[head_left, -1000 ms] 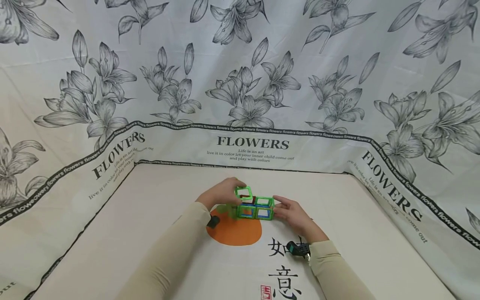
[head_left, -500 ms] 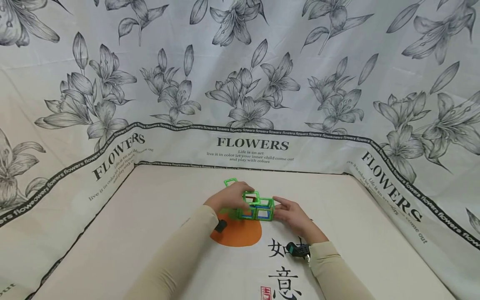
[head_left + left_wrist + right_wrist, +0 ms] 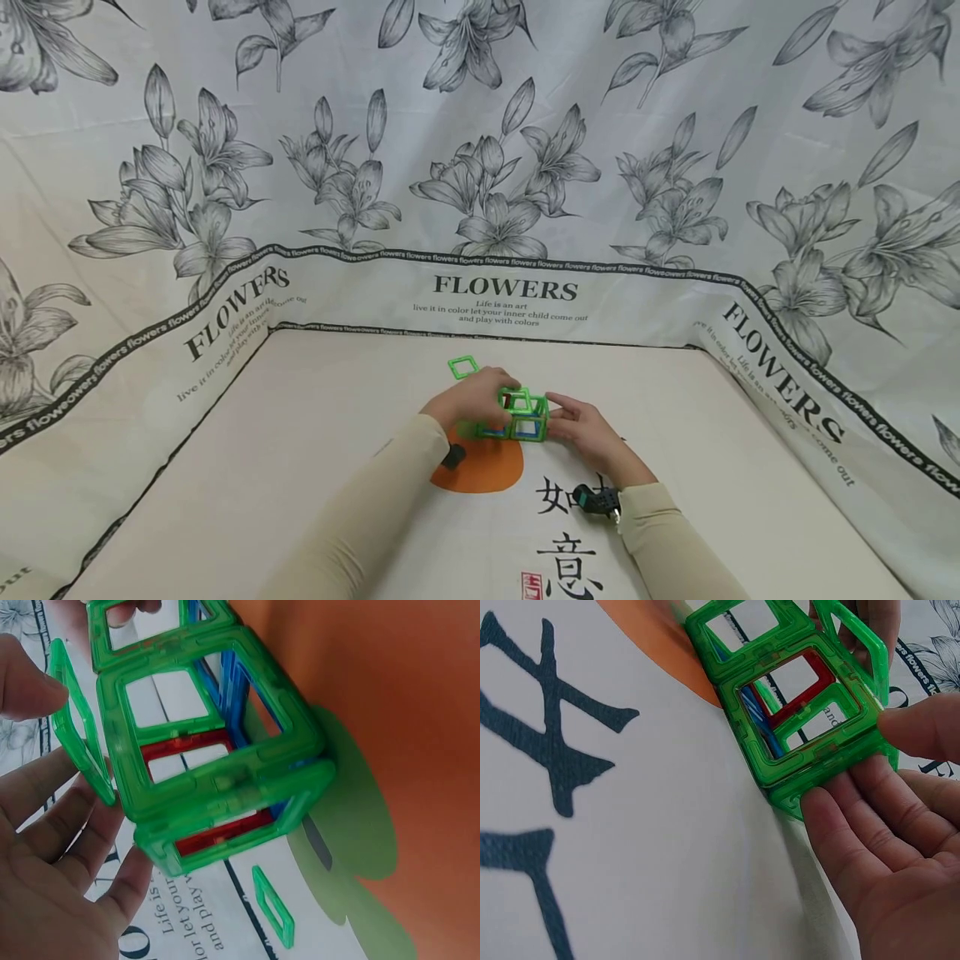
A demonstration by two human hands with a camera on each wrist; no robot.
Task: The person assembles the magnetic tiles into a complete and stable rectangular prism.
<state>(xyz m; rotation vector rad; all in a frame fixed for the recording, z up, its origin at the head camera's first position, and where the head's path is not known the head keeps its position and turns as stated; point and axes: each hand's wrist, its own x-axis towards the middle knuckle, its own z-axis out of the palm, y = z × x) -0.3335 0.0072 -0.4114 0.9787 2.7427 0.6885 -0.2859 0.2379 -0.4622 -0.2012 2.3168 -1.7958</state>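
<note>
A box-like structure of magnetic tiles [image 3: 232, 778], mostly green with some blue and red frames, stands at the middle of the table. My left hand [image 3: 472, 397] is over its left part and pinches a green square magnetic tile [image 3: 96, 774] between thumb and fingers. That tile is tilted beside the structure's top in the left wrist view. At the other end, my right hand [image 3: 588, 429] holds the structure, its thumb [image 3: 922, 735] at a corner and its fingers [image 3: 832, 825] against the end face. In the head view, the left hand hides part of the structure.
Behind the left hand a loose green square tile [image 3: 261, 882] lies on the table. The cloth bears an orange disc [image 3: 483, 471], green leaf shapes and black characters [image 3: 566, 571]. A flower-printed curtain [image 3: 506, 312] encloses the table at the back and sides.
My left hand has moved right along the structure with its pinched green tile. The loose green tile behind it has come into view. The right hand has stayed in place.
</note>
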